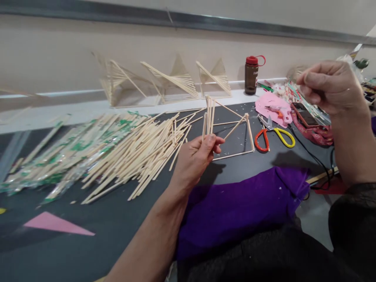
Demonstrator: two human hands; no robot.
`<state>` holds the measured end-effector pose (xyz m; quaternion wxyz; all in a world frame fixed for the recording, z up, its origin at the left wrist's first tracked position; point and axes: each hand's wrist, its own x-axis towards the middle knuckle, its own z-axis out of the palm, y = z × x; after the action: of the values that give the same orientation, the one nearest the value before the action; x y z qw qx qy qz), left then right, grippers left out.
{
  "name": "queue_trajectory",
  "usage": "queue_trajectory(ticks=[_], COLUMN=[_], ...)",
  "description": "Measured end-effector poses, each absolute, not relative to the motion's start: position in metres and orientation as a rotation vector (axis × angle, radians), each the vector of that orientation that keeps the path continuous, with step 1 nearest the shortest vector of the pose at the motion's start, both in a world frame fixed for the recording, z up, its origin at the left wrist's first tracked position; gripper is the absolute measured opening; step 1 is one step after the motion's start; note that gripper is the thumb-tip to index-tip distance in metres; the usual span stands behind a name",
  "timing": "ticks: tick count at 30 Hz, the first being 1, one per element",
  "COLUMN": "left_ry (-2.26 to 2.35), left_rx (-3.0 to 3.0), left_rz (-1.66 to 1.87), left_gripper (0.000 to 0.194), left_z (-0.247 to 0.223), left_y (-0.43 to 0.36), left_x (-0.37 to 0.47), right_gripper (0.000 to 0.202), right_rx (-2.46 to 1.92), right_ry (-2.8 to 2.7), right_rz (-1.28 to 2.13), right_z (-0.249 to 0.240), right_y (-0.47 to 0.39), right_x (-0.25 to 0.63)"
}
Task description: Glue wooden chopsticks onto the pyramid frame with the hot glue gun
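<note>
My left hand (194, 160) is closed around a small bundle of wooden chopsticks (210, 115) that point upward. Just behind it, a square frame of chopsticks (250, 133) rests on the dark tabletop, with a short upright and slanting sticks at its right corner. My right hand (330, 86) is raised at the upper right, thumb and fingertips pinched; whatever is between them cannot be made out. A pile of loose chopsticks (138, 152) spreads out to the left of my left hand. Scissors (262, 140) with red and yellow handles lie right of the frame.
Twisted chopstick structures (179, 84) line the wall beside a red-capped bottle (251, 78). A pink glue gun (276, 111) rests on pink paper (264, 102), near a phone (304, 114). Wrapped chopsticks (79, 145) lie left; purple cloth (241, 203) covers the near edge.
</note>
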<state>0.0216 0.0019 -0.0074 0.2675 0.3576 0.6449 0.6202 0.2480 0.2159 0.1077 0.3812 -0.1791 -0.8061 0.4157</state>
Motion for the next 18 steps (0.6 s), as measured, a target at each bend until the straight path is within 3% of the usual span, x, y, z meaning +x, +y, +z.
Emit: queue_trajectory(ticks=[2, 7, 10, 14, 16, 18], left_ry=[1.769, 1.861, 1.896, 1.967, 2.004, 2.069], left_rx=[0.973, 0.978, 0.993, 1.062, 1.099, 1.151], left_rz=[1.669, 1.662, 1.64, 1.581, 1.561, 1.518], left_gripper=[0.025, 0.021, 0.022, 0.025, 0.027, 0.028], left_z=[-0.009, -0.011, -0.012, -0.013, -0.013, -0.013], left_y=[0.003, 0.004, 0.004, 0.001, 0.0, -0.002], left_x=[0.022, 0.021, 0.021, 0.018, 0.016, 0.015], right_gripper=[0.01, 0.034, 0.034, 0.064, 0.063, 0.045], right_rx=[-0.44, -0.41, -0.488, -0.436, -0.363, -0.356], right_ry=[-1.978, -1.904, -2.299, -2.841, -2.878, -2.884], right_rz=[1.052, 1.035, 0.96, 0.615, 0.531, 0.514], right_z=[0.113, 0.125, 0.109, 0.07, 0.057, 0.052], right_y=[0.213, 0.205, 0.213, 0.227, 0.23, 0.23], right_x=[0.265, 0.277, 0.251, 0.199, 0.178, 0.164])
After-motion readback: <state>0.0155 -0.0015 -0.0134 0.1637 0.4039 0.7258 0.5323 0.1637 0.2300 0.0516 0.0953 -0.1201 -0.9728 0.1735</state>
